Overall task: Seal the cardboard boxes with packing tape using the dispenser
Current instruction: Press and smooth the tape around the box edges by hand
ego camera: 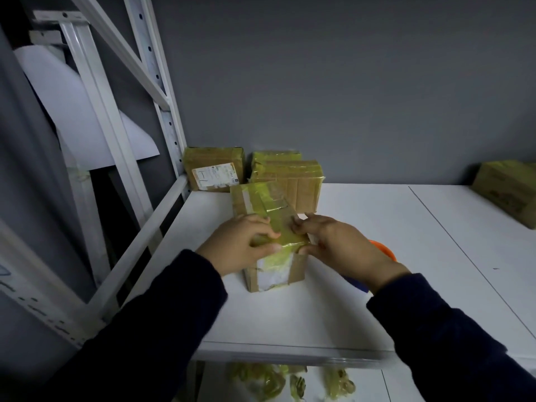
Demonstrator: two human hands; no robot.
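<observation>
A small cardboard box [262,203] wrapped in yellowish tape stands on the white shelf [362,285]. My left hand [237,246] grips its near left top edge, thumb pressed on the tape. My right hand [339,246] holds the near right edge, fingers on the taped top. An orange and blue object [384,250], perhaps the tape dispenser, lies mostly hidden behind my right wrist.
Taped boxes lean at the back wall: one with a label [214,169] and a pair [290,178] behind the held box. Another box [510,190] sits at the far right. A white rack upright [162,111] stands left. Crumpled tape [278,381] lies on the lower shelf.
</observation>
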